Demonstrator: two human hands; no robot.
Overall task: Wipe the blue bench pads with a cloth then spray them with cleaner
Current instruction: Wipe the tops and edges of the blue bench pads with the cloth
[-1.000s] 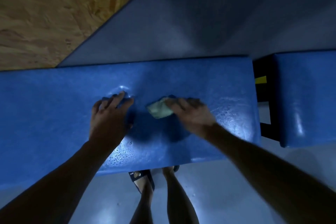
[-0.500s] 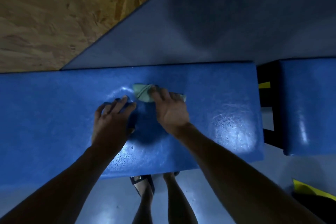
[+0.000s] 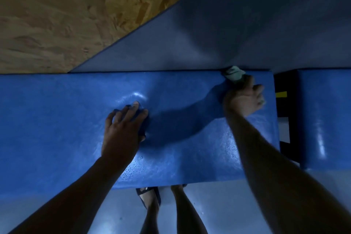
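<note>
Two hands on the long blue bench pad (image 3: 57,119). Main risk: cloth (image 3: 233,76) sits right at the pad's far edge near its far right corner, partly hanging over, so one more push outward could likely drop it behind the bench onto the grey floor mat (image 3: 209,40). Second risk: pad surface looks wet, beads of liquid visible along the near edge, so the bracing left hand (image 3: 123,129) could slip and throw the person's weight forward. Third: near edge strip and the second blue pad (image 3: 326,119) across the black frame gap (image 3: 284,81) likely not wiped yet; spray step not started, no spray bottle in view.

Right hand (image 3: 245,100): fingers curled narrow, pinching the light green cloth against the far edge; hand blurred, exact grip hard to read. Left hand: fingers (image 3: 135,105) spread moderately, pressed flat on the pad middle, denting the cushion, holding nothing. Sandalled foot (image 3: 150,195) visible on floor below near edge. OSB wood panel (image 3: 57,15) far left, well apart.
</note>
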